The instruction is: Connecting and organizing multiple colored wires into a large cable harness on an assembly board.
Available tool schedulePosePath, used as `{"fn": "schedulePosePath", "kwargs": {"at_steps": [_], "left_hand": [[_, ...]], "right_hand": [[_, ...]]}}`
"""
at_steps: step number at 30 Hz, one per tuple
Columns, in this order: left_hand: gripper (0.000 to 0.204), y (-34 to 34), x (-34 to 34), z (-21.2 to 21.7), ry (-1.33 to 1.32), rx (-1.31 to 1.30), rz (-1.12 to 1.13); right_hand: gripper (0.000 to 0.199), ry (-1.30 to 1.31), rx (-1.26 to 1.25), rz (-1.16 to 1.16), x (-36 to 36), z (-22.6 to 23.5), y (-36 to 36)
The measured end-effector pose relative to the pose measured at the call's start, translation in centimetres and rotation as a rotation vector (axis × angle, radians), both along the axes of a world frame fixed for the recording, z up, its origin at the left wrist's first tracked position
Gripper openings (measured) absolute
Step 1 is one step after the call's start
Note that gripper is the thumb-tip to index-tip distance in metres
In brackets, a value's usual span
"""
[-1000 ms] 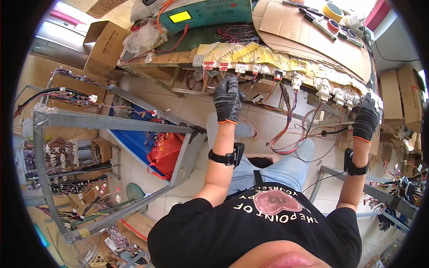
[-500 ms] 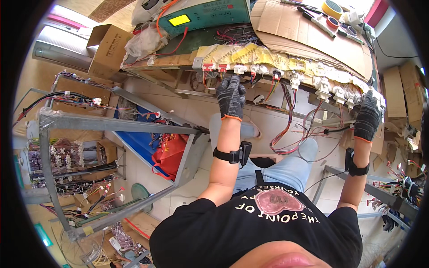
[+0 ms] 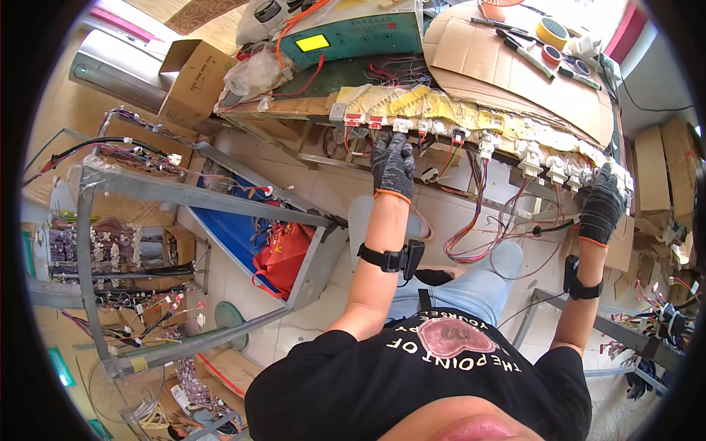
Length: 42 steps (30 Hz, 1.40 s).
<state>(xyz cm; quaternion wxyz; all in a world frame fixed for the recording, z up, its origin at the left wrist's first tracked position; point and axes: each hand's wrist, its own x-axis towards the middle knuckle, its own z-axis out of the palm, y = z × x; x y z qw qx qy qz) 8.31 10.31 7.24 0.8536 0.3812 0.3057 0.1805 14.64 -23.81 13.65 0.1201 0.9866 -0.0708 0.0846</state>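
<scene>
My left hand (image 3: 392, 163), in a dark grey knit glove with an orange cuff, reaches up to the table's front edge. Its fingers are curled together at the underside of a white connector (image 3: 402, 126); whatever they pinch is hidden. My right hand (image 3: 603, 206), gloved alike, is at the right end of the same row, with its fingertips against white connectors (image 3: 621, 178). The fingers look drawn together, and anything between them cannot be made out. Between my hands, a wire bundle (image 3: 478, 198) hangs from a white plug (image 3: 486, 147). Red connectors (image 3: 354, 120) sit left of my left hand.
A teal tester (image 3: 353, 37) with a lit yellow screen stands at the back. Cardboard (image 3: 485, 51) bears pens and tape rolls. On the left stands a metal frame (image 3: 198, 192) beside a blue tray (image 3: 228, 242) holding a red bag (image 3: 287, 250). Wire harnesses (image 3: 665, 316) hang at right.
The whole view has shifted slightly, so the table's left side lies a little farther right and lower. Both hands stay at about the same connectors.
</scene>
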Motion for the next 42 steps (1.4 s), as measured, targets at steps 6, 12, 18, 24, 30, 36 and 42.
{"fn": "schedulePosePath", "kwargs": {"at_steps": [6, 12, 18, 24, 30, 36, 42], "left_hand": [[0.01, 0.1, -0.1, 0.1, 0.032, 0.082, 0.076], [0.01, -0.5, -0.2, 0.2, 0.144, 0.349, 0.155], [0.014, 0.3, -0.1, -0.3, 0.054, 0.122, 0.135], [0.018, 1.8, 0.9, -1.4, 0.009, -0.126, 0.125], [0.009, -1.0, 0.2, -0.4, 0.127, 0.112, 0.119], [0.011, -0.8, 0.5, -1.5, -0.026, 0.064, 0.158], [0.015, -1.8, 1.8, -3.3, -0.156, -0.027, 0.344]], "right_hand": [[0.036, 0.004, 0.048, -0.005, 0.3, 0.3, 0.1], [0.035, -0.062, -0.001, 0.051, 1.0, -1.9, -1.9], [0.035, -0.023, -0.045, 0.025, 0.7, -0.9, -1.0], [0.028, -0.163, -0.06, 0.114, 1.0, -2.4, -2.0], [0.024, -0.229, -0.091, 0.118, 1.2, -3.2, -3.3], [0.023, -0.286, -0.086, 0.147, 1.1, -2.8, -2.5], [0.025, -0.291, -0.129, 0.124, 0.9, -3.2, -2.2]]}}
